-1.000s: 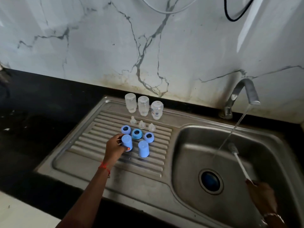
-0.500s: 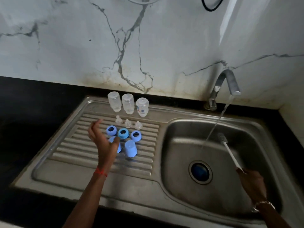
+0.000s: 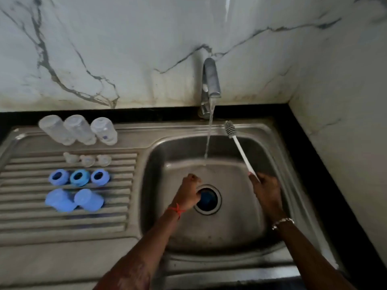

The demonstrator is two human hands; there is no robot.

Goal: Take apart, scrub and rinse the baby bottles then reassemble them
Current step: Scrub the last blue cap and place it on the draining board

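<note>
Three clear bottle bodies (image 3: 77, 129) stand upside down in a row at the back of the steel draining board (image 3: 117, 225). In front of them lie three clear teats (image 3: 87, 160), three blue collar rings (image 3: 79, 177) and two blue caps (image 3: 89, 199). My left hand (image 3: 188, 192) hangs over the sink basin (image 3: 236, 225) beside the drain, just under the water stream, its fingers curled with nothing visible in them. My right hand (image 3: 265, 188) grips the white handle of a bottle brush (image 3: 240, 150), whose grey head points up beside the stream.
The tap (image 3: 210, 80) runs into the basin, and the drain hole (image 3: 208, 198) is open. A black counter (image 3: 310, 130) borders the sink. Marble walls close the back and the right side.
My left hand left the blue caps on the draining board and moved right into the basin under the water, its fingers curling. The view swung right. My right hand still holds the brush.
</note>
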